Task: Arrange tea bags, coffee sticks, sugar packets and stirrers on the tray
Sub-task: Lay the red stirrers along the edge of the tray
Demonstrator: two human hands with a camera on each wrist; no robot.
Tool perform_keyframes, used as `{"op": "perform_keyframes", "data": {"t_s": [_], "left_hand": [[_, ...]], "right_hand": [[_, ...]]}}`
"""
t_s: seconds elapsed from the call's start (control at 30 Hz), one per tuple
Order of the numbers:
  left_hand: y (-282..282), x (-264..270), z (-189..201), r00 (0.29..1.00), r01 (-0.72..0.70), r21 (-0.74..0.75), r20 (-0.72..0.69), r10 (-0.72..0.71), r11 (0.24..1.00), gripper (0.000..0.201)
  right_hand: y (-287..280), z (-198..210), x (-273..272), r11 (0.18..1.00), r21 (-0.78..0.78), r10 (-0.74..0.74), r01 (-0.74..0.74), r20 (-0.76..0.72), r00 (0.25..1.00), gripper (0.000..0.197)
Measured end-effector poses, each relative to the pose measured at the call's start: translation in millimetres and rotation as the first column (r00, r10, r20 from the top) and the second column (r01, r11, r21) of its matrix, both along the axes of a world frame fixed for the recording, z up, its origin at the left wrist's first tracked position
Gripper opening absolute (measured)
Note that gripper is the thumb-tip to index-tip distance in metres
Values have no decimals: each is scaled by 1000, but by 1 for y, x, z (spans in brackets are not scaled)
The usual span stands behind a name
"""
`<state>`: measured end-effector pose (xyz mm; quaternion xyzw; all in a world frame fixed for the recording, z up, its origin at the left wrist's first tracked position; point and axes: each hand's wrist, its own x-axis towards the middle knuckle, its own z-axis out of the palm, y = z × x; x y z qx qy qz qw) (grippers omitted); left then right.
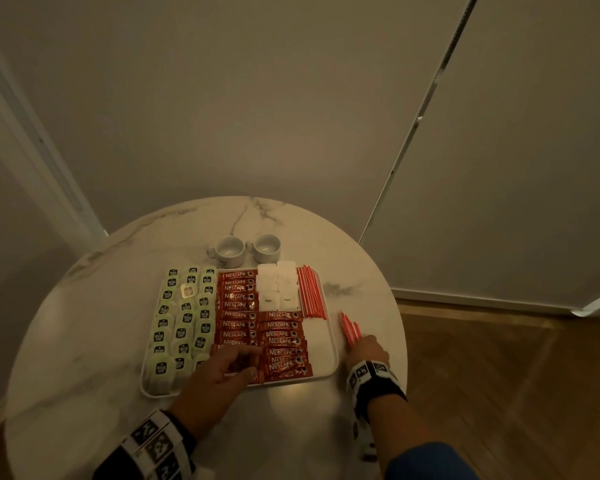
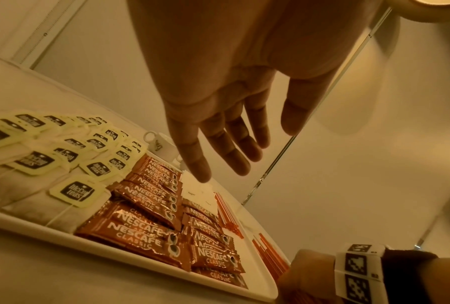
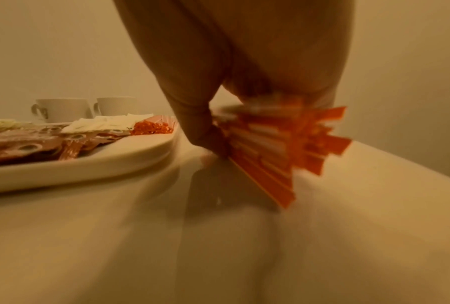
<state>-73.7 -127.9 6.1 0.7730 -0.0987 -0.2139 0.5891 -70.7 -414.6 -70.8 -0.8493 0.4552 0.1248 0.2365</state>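
A white tray (image 1: 333, 370) on the round table holds rows of tea bags (image 1: 184, 320), red coffee sticks (image 1: 238, 315), white sugar packets (image 1: 278, 287) and a row of red-and-white stirrers (image 1: 310, 292). My left hand (image 1: 222, 368) hovers over the near coffee sticks (image 2: 130, 234), fingers (image 2: 229, 156) straight and spread, holding nothing. My right hand (image 1: 366, 351) is on the table just right of the tray and grips a bundle of stirrers (image 1: 350, 329). In the right wrist view the bundle (image 3: 270, 144) is fanned out between thumb and fingers, its lower end at the tabletop.
Two white cups (image 1: 246, 249) stand behind the tray. The marble table (image 1: 101, 341) has bare surface left of and in front of the tray; its right edge (image 1: 400, 327) is close to my right hand. Walls and a wooden floor (image 1: 499, 375) surround it.
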Motion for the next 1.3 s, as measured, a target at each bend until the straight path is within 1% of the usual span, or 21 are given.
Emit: {"op": "perform_keyframes", "data": {"t_s": [0.13,0.23,0.33,0.4,0.43,0.5,0.57,0.63,0.7,0.77,0.87,1.0,1.07,1.13,1.17,1.23,1.27,1.3], "left_hand": [[1,0,3,1000,-5,7,13,5,1000,27],[1,1,5,1000,-6,29,24,6,1000,26],[1,0,5,1000,-12,36,29,11,999,26],[0,-1,4,999,-18,39,28,17,999,26],[0,-2,4,999,-22,41,27,21,999,26],[0,-2,3,999,-27,39,27,26,999,26],[-1,-2,2,999,-30,40,26,29,999,26],[-1,-2,0,999,-32,32,22,32,999,26],[-1,-2,-2,999,-29,34,21,28,999,26],[-1,-3,-3,1000,-20,46,20,19,999,26],[-2,-4,-3,1000,-17,50,16,16,999,25],[-2,-2,-6,1000,-27,56,9,27,998,25],[-3,-1,-2,999,-42,41,5,42,998,25],[-3,0,2,999,-46,32,10,46,998,23],[-2,0,2,999,-46,32,12,45,998,23],[0,1,4,999,-34,36,16,34,999,24],[-1,1,4,999,-32,38,20,31,999,25],[-3,1,6,1000,-21,38,21,20,999,28]], "right_hand": [[3,-2,2,1000,-7,29,-28,7,1000,19],[3,0,0,998,56,11,-12,20,1000,15],[-2,-1,-2,992,130,-1,-7,67,998,15],[-5,0,-4,993,118,22,-29,64,998,24],[-3,2,-6,994,103,27,-31,43,999,25],[1,7,-7,998,51,20,-23,51,999,18],[7,9,-9,999,15,30,-32,76,997,17],[10,12,-8,999,0,33,-33,75,997,17],[8,10,-5,998,-11,55,-54,70,996,20],[6,9,-4,998,21,62,-63,65,996,14],[9,10,-2,997,30,68,-69,48,997,14],[13,7,-5,989,-20,147,-147,5,989,15],[9,6,-7,986,-28,164,-163,18,986,18],[6,6,-7,983,-30,179,-179,-3,984,20],[5,8,-6,986,-17,163,-164,-13,986,22],[7,11,-7,993,76,92,-95,43,995,20],[10,14,-9,987,152,34,-52,118,992,17],[15,18,-13,970,240,-14,-39,214,977,12]]}}
